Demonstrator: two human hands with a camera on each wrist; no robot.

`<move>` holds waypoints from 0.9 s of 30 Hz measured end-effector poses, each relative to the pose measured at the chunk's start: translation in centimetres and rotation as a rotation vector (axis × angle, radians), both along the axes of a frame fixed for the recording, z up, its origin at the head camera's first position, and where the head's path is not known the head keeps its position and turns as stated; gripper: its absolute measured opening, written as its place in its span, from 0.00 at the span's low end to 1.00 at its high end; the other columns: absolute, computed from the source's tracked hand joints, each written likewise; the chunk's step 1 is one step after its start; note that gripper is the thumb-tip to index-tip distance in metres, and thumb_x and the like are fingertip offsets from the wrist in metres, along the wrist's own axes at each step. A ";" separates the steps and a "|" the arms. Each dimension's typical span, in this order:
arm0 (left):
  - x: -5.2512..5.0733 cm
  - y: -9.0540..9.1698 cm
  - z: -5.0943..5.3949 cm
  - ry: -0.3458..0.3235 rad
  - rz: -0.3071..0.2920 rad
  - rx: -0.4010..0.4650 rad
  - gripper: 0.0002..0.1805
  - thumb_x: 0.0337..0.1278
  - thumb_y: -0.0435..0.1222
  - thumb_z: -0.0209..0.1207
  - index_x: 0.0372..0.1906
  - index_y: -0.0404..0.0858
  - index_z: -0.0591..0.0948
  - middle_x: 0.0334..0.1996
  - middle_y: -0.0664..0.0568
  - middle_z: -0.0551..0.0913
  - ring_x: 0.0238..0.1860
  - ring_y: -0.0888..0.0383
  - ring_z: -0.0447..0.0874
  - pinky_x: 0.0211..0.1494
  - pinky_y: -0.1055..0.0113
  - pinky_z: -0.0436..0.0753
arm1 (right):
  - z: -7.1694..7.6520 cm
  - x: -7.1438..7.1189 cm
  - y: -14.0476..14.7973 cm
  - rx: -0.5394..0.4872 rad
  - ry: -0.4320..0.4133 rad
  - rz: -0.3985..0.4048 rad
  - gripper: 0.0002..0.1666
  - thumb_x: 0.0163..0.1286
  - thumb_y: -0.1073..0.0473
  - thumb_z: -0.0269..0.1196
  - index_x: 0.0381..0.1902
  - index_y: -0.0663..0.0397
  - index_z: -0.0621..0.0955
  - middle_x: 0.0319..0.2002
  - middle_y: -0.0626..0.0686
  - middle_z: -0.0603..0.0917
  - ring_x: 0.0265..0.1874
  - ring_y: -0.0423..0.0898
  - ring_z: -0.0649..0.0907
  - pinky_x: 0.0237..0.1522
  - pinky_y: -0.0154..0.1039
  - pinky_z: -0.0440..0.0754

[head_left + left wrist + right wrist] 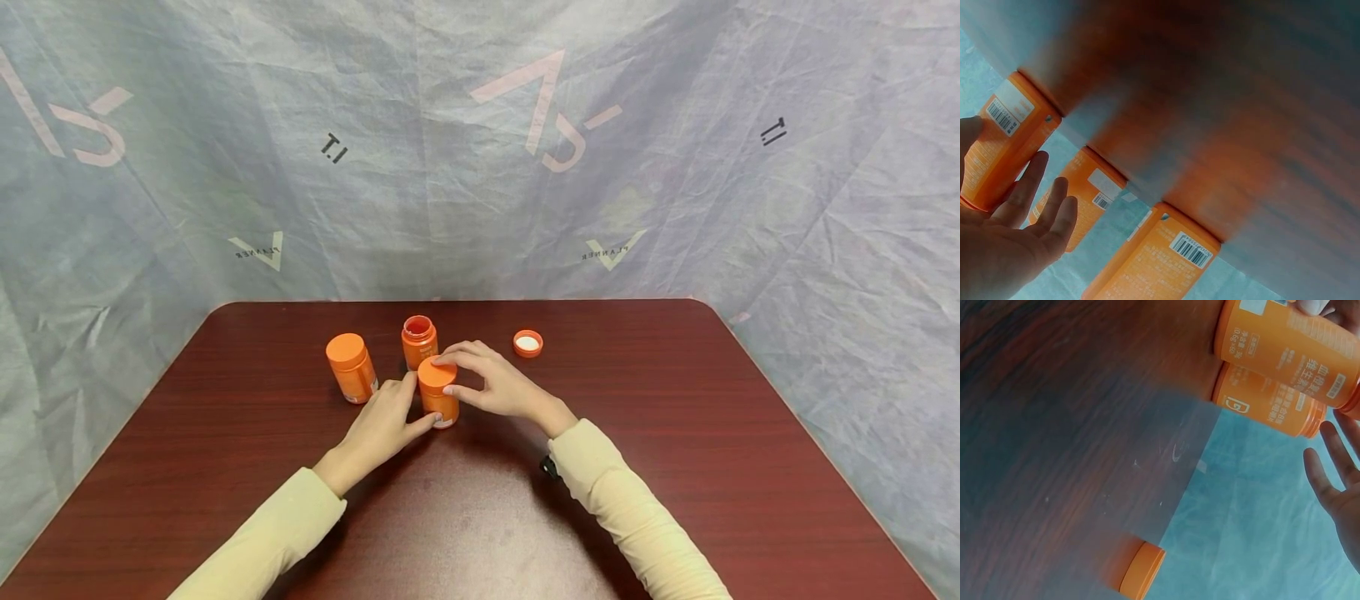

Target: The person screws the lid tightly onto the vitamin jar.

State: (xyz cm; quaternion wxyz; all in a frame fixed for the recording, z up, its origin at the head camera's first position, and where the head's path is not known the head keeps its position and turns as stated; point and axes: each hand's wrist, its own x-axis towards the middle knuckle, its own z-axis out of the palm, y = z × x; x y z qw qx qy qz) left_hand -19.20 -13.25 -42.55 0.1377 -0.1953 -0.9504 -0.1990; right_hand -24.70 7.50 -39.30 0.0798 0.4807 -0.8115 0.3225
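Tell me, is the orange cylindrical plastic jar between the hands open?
Shut: the jar wears its round orange lid, though whether screwed tight I cannot tell.

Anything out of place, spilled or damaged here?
No spill or damage shows. Slightly odd: the rear bottle stands uncapped, while the left bottle and front bottle are capped; an orange lid lies upturned to the right. The backdrop lettering reads backwards.

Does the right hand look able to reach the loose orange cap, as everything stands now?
Probably yes: the loose orange cap lies just beyond the right hand, and nothing visible stands between them. First, it would likely have to leave the capped bottle.
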 end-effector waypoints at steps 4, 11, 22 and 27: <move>0.0 0.0 0.0 -0.007 0.001 0.002 0.30 0.48 0.50 0.63 0.52 0.36 0.69 0.30 0.48 0.80 0.38 0.51 0.77 0.38 0.59 0.76 | 0.1 0.0 0.1 0.002 0.007 0.019 0.23 0.63 0.54 0.60 0.57 0.49 0.74 0.55 0.49 0.75 0.55 0.41 0.71 0.59 0.41 0.67; 0.0 0.0 0.0 -0.011 0.006 -0.006 0.30 0.48 0.50 0.63 0.50 0.36 0.69 0.28 0.49 0.79 0.38 0.51 0.77 0.37 0.59 0.76 | 0.2 0.0 0.2 0.005 0.015 0.046 0.22 0.65 0.59 0.57 0.58 0.50 0.74 0.58 0.51 0.75 0.57 0.43 0.71 0.61 0.43 0.65; 0.0 0.0 0.1 -0.004 0.005 -0.008 0.30 0.48 0.50 0.63 0.51 0.36 0.69 0.30 0.48 0.79 0.38 0.51 0.77 0.39 0.58 0.77 | 0.1 -0.1 0.2 -0.016 0.037 0.005 0.20 0.62 0.55 0.61 0.53 0.51 0.77 0.51 0.50 0.76 0.51 0.43 0.73 0.55 0.42 0.71; 0.1 0.0 0.1 -0.006 0.001 -0.007 0.29 0.48 0.50 0.63 0.49 0.36 0.69 0.30 0.48 0.80 0.39 0.50 0.78 0.39 0.58 0.77 | 0.1 0.0 0.2 -0.004 0.020 0.012 0.22 0.63 0.54 0.61 0.55 0.49 0.75 0.52 0.49 0.76 0.54 0.42 0.72 0.57 0.41 0.70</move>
